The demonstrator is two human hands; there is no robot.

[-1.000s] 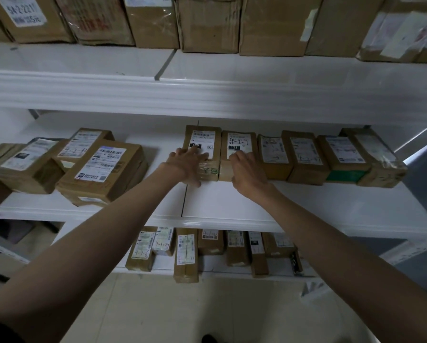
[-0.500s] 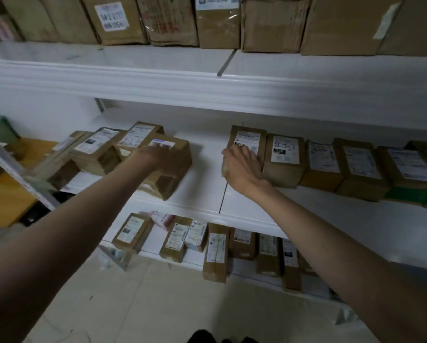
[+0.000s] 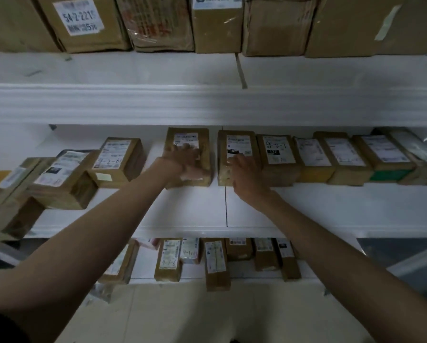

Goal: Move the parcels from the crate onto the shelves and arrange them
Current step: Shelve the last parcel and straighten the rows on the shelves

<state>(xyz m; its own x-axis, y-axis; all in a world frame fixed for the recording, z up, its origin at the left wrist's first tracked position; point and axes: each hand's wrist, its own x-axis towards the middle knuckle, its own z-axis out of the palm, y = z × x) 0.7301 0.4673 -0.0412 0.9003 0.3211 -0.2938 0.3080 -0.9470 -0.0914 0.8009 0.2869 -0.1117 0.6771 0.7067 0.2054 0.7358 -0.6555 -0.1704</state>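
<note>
Middle shelf [image 3: 207,209], arranging nearly finished: left hand [image 3: 185,159] is resting flat-fingered on a loose parcel [image 3: 187,154], right hand [image 3: 244,177] is touching the row-end parcel [image 3: 237,149] at three o'clock; crate unseen.

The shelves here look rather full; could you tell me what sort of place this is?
Probably a parcel depot or pickup-point storeroom: white tiered shelves hold rows of labelled cardboard parcels, some with handwritten codes, and larger cartons stand on the top shelf.
</note>
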